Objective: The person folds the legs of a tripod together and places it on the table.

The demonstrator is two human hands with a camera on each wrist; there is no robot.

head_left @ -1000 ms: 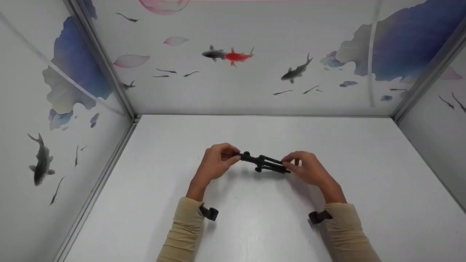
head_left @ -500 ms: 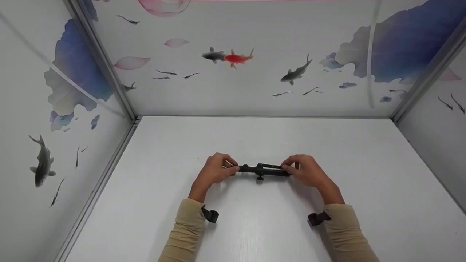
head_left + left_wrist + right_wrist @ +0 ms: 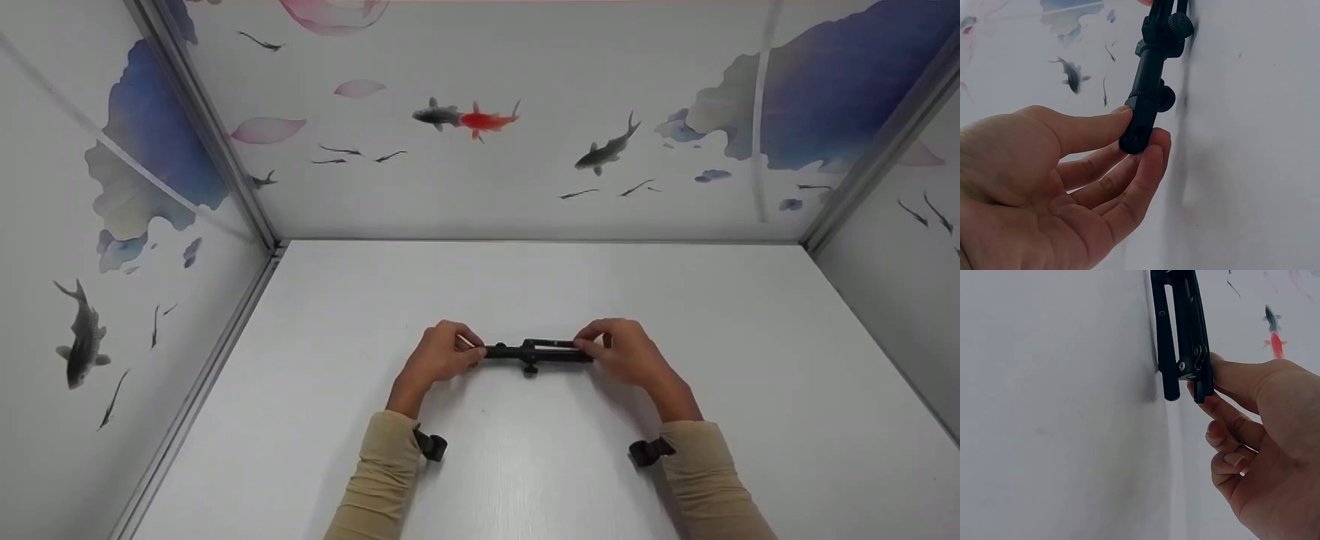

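Observation:
A small black mini tripod with folded legs lies roughly level between both hands, just above or on the white table; I cannot tell if it touches. My left hand pinches its column end between thumb and fingertips. In the left wrist view that rounded end has a hole, and a knob sticks out beside the column. At the leg end, my right hand pinches one folded leg between thumb and index finger. The right wrist view shows a separate leg with its tip free, while the other right fingers curl loosely.
A white table spreads around the hands. Printed panels with fish and lotus patterns form the back wall, the left wall and a right wall. Black camera mounts sit at both wrists.
Both hands have brought the mini tripod lower and nearer, the left hand moving more. Its earlier tilt has levelled out, and in the last half second it shifted slightly left.

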